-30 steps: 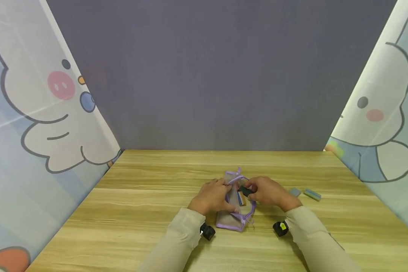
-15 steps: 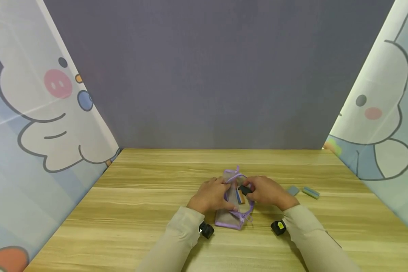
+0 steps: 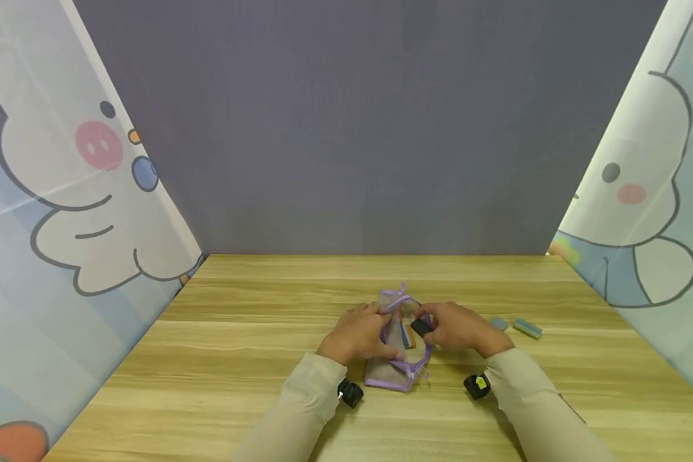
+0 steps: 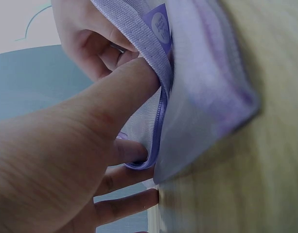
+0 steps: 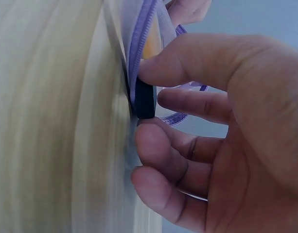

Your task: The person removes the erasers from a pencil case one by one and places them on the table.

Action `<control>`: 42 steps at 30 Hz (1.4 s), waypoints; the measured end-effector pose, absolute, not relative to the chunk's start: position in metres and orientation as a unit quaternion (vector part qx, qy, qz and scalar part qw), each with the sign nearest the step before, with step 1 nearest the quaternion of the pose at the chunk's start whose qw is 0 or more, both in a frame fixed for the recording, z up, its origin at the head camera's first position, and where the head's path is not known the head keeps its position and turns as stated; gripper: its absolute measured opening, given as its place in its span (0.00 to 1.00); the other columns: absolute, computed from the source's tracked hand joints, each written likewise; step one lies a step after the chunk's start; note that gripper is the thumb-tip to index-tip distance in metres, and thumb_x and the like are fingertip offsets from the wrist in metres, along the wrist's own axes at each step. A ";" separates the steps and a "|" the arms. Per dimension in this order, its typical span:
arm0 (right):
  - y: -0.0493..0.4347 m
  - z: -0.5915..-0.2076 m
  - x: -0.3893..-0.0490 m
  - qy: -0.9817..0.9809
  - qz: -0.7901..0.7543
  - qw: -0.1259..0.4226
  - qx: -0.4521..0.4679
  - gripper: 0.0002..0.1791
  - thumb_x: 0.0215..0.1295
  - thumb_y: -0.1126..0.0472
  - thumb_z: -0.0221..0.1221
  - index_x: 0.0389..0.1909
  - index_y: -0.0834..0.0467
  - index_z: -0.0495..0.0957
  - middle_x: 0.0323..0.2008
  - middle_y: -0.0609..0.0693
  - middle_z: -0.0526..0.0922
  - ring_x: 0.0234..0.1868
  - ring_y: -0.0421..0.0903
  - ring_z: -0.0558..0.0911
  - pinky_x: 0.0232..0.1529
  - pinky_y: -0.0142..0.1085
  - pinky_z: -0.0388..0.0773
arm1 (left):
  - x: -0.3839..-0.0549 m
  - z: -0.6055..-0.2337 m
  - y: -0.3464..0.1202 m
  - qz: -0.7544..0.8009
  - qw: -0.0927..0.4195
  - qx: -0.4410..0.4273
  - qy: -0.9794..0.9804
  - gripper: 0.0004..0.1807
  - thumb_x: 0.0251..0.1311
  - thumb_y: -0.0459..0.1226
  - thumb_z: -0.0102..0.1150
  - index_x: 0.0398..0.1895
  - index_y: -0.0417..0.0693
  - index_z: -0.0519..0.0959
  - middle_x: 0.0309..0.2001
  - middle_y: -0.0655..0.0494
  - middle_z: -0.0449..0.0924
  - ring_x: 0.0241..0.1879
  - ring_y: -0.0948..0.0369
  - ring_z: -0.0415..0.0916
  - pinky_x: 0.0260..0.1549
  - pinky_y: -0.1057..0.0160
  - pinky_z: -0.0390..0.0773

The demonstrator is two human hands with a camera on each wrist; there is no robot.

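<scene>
A purple-edged mesh pouch lies on the table with its zipped mouth spread. My left hand holds that mouth apart; in the left wrist view the thumb goes in past the zipper while the outer fingers stretch towards the table. At the mouth's right side my right hand pinches a small black rectangular block by its end. The right wrist view has the block between thumb and fingers, beside the zipper edge. Inside the pouch show an orange-brown bar and a blue one.
On the wooden table, right of my right hand, lie a grey flat block and a grey-green bar. A thin dark item shows beside the right sleeve. A grey panel stands behind, with printed cloths at both sides.
The black block and my right hand have shifted slightly right, and the block now shows more of its flat face. My left hand stays on the pouch.
</scene>
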State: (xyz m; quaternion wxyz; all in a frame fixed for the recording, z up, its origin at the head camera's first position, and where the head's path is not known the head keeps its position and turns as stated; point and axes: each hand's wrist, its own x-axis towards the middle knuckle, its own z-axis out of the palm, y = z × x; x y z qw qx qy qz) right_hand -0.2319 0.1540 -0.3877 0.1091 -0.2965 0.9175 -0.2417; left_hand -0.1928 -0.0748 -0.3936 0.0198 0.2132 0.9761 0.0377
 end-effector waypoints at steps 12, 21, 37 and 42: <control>0.157 -0.391 -0.235 0.911 -0.246 0.119 -0.308 0.27 0.56 0.61 0.70 0.57 0.64 0.78 0.28 0.45 0.80 0.25 0.40 0.78 0.28 0.37 0.76 | -0.192 -0.393 -0.075 0.051 0.028 0.210 0.976 0.48 0.49 0.69 0.66 0.71 0.54 0.73 0.67 0.53 0.70 0.66 0.51 0.67 0.60 0.49 0.72; 0.159 -0.388 -0.231 0.899 -0.272 0.147 -0.310 0.28 0.56 0.63 0.71 0.57 0.66 0.76 0.27 0.46 0.80 0.25 0.41 0.78 0.28 0.37 0.76 | -0.191 -0.394 -0.075 0.063 0.035 0.205 0.976 0.49 0.50 0.68 0.66 0.71 0.54 0.72 0.67 0.53 0.70 0.67 0.49 0.66 0.60 0.47 0.71; 0.158 -0.392 -0.230 0.902 -0.265 0.135 -0.313 0.32 0.55 0.58 0.72 0.59 0.65 0.75 0.27 0.44 0.78 0.25 0.42 0.76 0.27 0.38 0.75 | -0.191 -0.398 -0.076 0.065 0.034 0.203 0.976 0.49 0.49 0.69 0.66 0.72 0.55 0.72 0.68 0.54 0.69 0.67 0.51 0.66 0.59 0.49 0.72; 0.157 -0.392 -0.231 0.897 -0.271 0.135 -0.322 0.32 0.56 0.57 0.72 0.61 0.64 0.76 0.27 0.44 0.79 0.25 0.41 0.77 0.26 0.36 0.74 | -0.191 -0.396 -0.076 0.066 0.034 0.205 0.976 0.49 0.49 0.69 0.66 0.71 0.53 0.72 0.69 0.53 0.69 0.67 0.50 0.66 0.60 0.47 0.72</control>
